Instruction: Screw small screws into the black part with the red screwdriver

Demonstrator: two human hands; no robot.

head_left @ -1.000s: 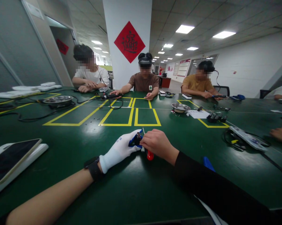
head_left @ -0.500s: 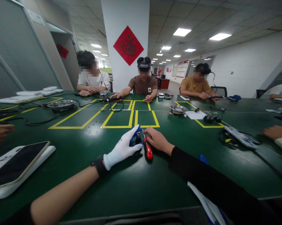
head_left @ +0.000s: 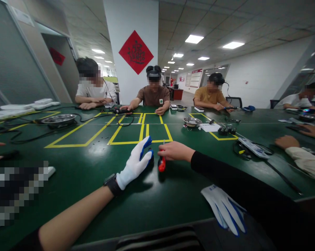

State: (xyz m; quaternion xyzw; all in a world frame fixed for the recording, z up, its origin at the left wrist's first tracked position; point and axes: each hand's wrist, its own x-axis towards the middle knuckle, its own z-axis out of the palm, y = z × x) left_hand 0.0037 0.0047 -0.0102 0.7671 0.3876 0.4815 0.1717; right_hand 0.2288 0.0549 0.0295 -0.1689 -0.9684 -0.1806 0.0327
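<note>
My left hand, in a white glove with blue fingers, curls around a small black object. Thumb and glove hide most of that object. My bare right hand closes on a screwdriver with a red and black handle. The handle's end points towards me, and a bit of the shaft shows beyond my fingers. Both hands are close together over the green table, with a narrow gap between the screwdriver and the black object.
A second glove lies by my right forearm at the table edge. Yellow tape marks the tabletop beyond my hands. Metal bowls, black parts and a power strip lie further off. Several people sit around the table.
My right hand has closed around the screwdriver handle, which now stands a little further from my left hand. The view has turned right, bringing the loose glove fully into sight.
</note>
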